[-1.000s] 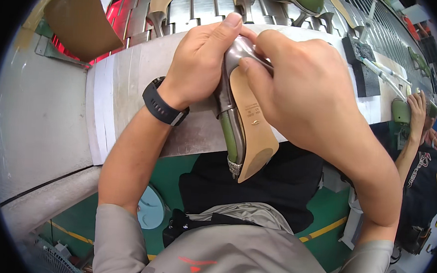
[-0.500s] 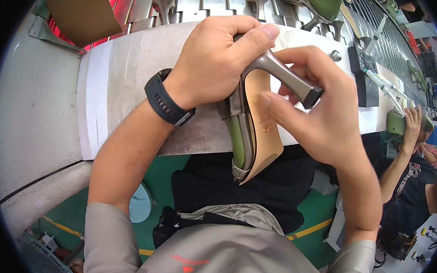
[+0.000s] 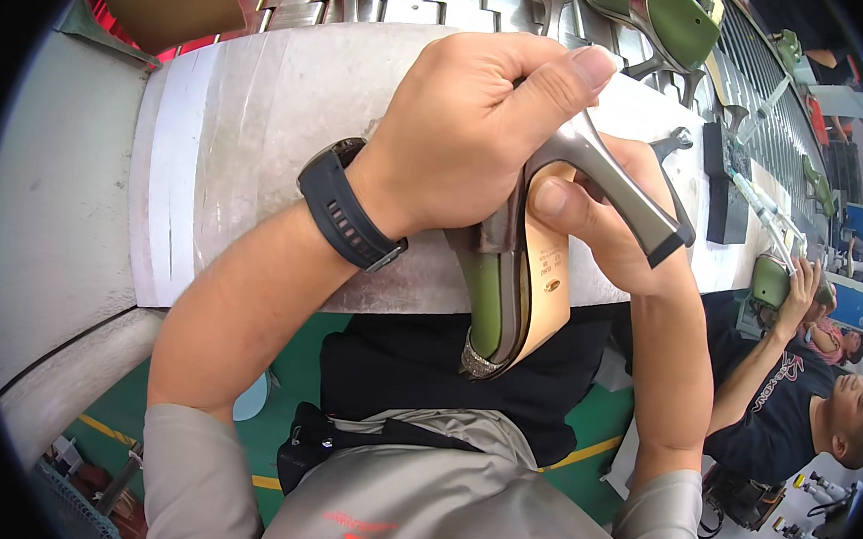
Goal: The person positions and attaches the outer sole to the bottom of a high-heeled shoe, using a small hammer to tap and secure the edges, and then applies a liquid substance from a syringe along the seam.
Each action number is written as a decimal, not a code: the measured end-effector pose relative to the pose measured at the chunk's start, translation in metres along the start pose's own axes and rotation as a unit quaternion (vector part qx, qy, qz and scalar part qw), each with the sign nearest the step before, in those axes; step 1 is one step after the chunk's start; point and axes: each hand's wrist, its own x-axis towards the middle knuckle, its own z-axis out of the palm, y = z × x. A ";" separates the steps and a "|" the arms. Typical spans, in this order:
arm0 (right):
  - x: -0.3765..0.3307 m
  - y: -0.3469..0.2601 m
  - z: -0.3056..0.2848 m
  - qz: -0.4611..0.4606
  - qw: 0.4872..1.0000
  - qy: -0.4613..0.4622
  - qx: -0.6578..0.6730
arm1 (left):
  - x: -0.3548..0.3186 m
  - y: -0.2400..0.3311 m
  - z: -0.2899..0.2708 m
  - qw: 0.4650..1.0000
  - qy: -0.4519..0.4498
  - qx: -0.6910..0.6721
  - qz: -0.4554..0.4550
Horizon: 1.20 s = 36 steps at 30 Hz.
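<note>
A high-heeled shoe (image 3: 489,303) with a green upper, tan sole, glittery toe and shiny grey-brown heel is held tilted over the near edge of the worktop, toe toward me. My left hand (image 3: 480,124) is closed around its back end, the thumb lying near the base of the heel. My right hand (image 3: 612,221) grips the shoe from the right. Its thumb presses on the sole below the heel, and its other fingers are mostly hidden behind the heel. Beside that hand shows a dark curved metal-looking piece (image 3: 676,176); its kind I cannot make out.
The pale worktop (image 3: 260,160) has a slatted metal conveyor (image 3: 428,3) behind it, with other green shoes (image 3: 654,21) on it. A black block (image 3: 725,184) and syringes (image 3: 757,205) lie at the right. Farther right, a co-worker (image 3: 780,390) handles a green shoe.
The shoe and my left hand have shifted slightly right. My right hand has moved down and closed in, its thumb now pressing on the sole. The dark curved piece has come into sight beside it.
</note>
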 end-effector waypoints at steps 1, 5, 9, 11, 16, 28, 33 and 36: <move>0.000 0.001 0.000 -0.004 1.000 0.003 0.001 | 0.000 0.000 0.000 1.000 -0.001 0.004 -0.012; -0.003 0.002 0.010 -0.023 0.999 0.028 0.024 | 0.000 0.000 0.001 1.000 0.012 0.020 -0.015; -0.011 -0.001 0.022 -0.030 0.995 0.083 0.038 | 0.004 0.003 0.006 0.998 0.027 0.064 -0.003; -0.013 0.000 0.018 -0.014 0.996 0.085 0.019 | 0.004 0.004 0.008 0.996 0.033 0.079 0.017; -0.011 0.005 0.008 0.028 0.996 0.075 0.049 | 0.004 -0.003 0.004 0.996 0.022 0.084 0.003; -0.021 0.003 -0.003 0.057 0.993 -0.046 0.093 | -0.010 -0.002 0.012 0.983 0.063 0.131 0.116; -0.024 0.009 -0.002 0.061 0.994 -0.047 0.081 | -0.011 0.001 0.017 0.988 0.069 0.107 0.089; -0.025 0.010 0.004 0.043 0.994 -0.025 0.102 | -0.011 0.001 0.017 0.988 0.070 0.113 0.078</move>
